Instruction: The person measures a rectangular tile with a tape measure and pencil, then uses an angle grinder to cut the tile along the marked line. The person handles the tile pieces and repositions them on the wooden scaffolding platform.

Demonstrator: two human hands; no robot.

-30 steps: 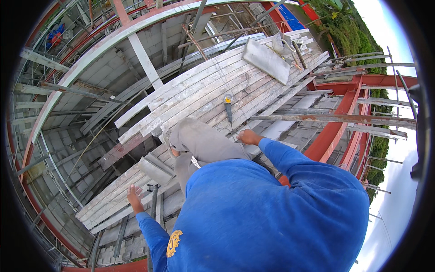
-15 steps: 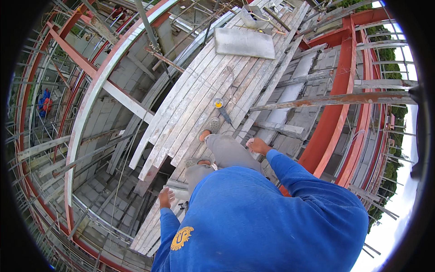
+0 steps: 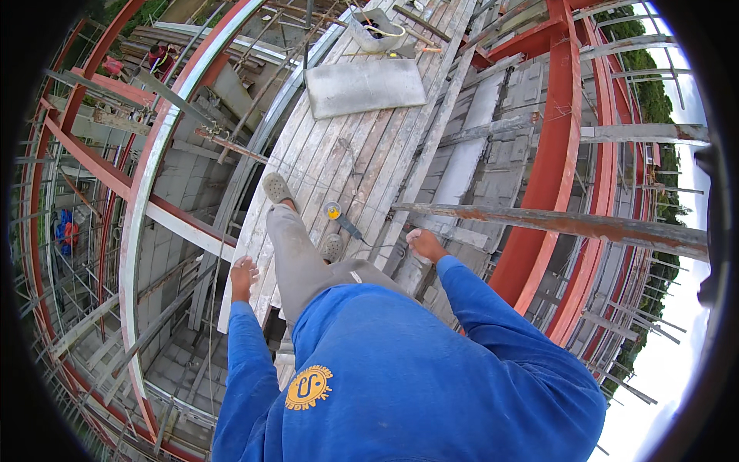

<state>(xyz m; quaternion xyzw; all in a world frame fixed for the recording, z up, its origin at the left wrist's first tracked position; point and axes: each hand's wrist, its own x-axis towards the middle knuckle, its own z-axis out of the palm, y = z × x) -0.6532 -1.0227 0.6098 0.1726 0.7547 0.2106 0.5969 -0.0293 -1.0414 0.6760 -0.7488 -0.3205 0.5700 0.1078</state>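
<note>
My left hand [image 3: 244, 278] hangs over the left edge of the plank walkway [image 3: 308, 146], its fingers loosely apart and holding nothing. On the right, my right hand [image 3: 426, 246] is loosely closed, with pale dust on the fingers and nothing visible in them. It hangs below a long rusty pole [image 3: 539, 221]. Between my hands, an angle grinder [image 3: 344, 221] with a yellow-centred disc lies on the planks, its cord trailing right. My left shoe [image 3: 275, 187] is ahead on the walkway; my right shoe [image 3: 332, 246] stands beside the grinder, partly hidden by my leg.
A grey rectangular slab [image 3: 366, 87] lies across the planks ahead, with a pale container [image 3: 372, 31] behind it. A curved red steel beam [image 3: 550, 165] runs along the right. Left of the walkway is a deep drop behind a curved beam [image 3: 145, 189]; scaffold poles surround everything.
I have stepped forward, my left leg now stretched ahead past the grinder. My left hand has swung forward and outward; the grinder and slab appear nearer and further left.
</note>
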